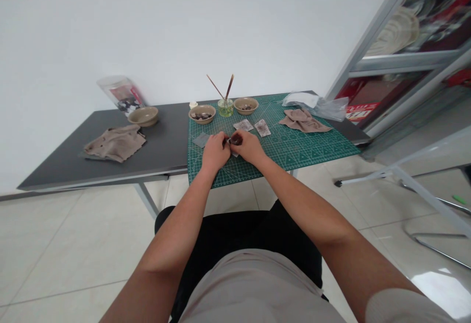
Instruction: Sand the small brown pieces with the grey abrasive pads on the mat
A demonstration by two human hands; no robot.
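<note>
My left hand (pixel 217 150) and my right hand (pixel 247 146) meet over the green cutting mat (pixel 312 149), fingers closed together. Between their fingertips is a small dark piece (pixel 228 141), partly hidden and too small to name. Just beyond my hands, two pale squares with dark smudges, one (pixel 243 125) nearer the middle and another (pixel 262 128) to its right, lie flat. A thin grey sheet (pixel 200 139) rests left of my left hand. Part of another pale piece shows beneath my fingers.
Behind my hands, a glass jar (pixel 225 109) of yellowish-green liquid holds two brushes, between a bowl (pixel 202 121) of dark pieces and another bowl (pixel 246 111). Brown cloths (pixel 116 142) (pixel 304 120) lie at both sides. Left stand a third bowl (pixel 143 123) and a clear container (pixel 119 92).
</note>
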